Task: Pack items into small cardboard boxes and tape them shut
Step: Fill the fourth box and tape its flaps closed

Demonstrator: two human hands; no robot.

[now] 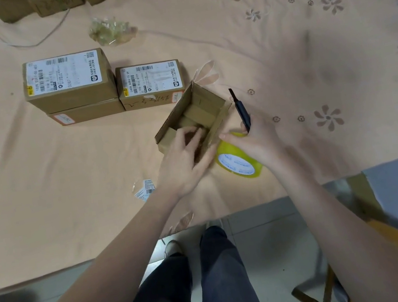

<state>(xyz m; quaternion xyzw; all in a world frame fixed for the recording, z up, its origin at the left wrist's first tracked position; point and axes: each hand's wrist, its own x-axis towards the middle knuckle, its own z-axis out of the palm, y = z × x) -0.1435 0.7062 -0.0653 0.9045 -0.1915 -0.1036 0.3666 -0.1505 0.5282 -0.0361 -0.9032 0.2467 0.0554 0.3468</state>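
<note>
A small open cardboard box [199,110] lies tilted on the peach cloth, its flaps up. My left hand [184,161] reaches into its near end, fingers curled on a brown item [194,134] inside. My right hand [257,141] grips a black utility knife [241,110], blade end pointing away, and its fingertips touch the box's right flap. A yellow roll of tape [238,164] lies on the cloth just under my right hand.
Two labelled, sealed boxes [67,80] [152,82] stand behind the open one, the left stacked on a flatter box [86,113]. More boxes [49,2] sit at the far edge. Crumpled plastic [110,31] and a small label packet [145,190] lie nearby. A wooden stool [328,287] stands at lower right.
</note>
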